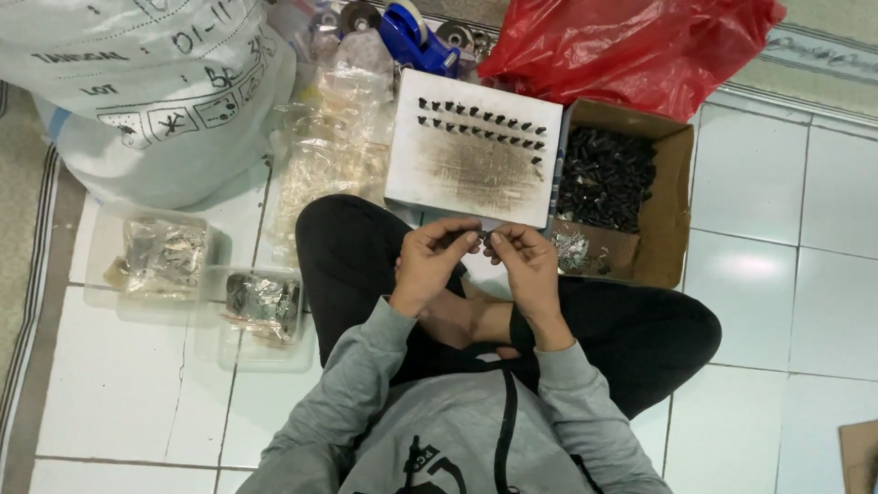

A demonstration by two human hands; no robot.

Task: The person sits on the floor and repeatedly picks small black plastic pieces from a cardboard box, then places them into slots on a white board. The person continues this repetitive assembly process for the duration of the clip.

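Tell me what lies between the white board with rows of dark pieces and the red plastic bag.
In the head view, nothing lies between them: the white board's far right corner nearly meets the red plastic bag, with only floor and the cardboard box's rim beside.

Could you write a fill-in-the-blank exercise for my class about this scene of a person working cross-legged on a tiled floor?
1. Small dark parts stand in ____ rows on the white board.
2. The cardboard box beside the board holds a heap of small ____ parts.
3. The left hand and right hand meet over a small part just in front of the ____.
4. Behind the box lies a crumpled ____ plastic bag.

Missing words: two; black; board; red
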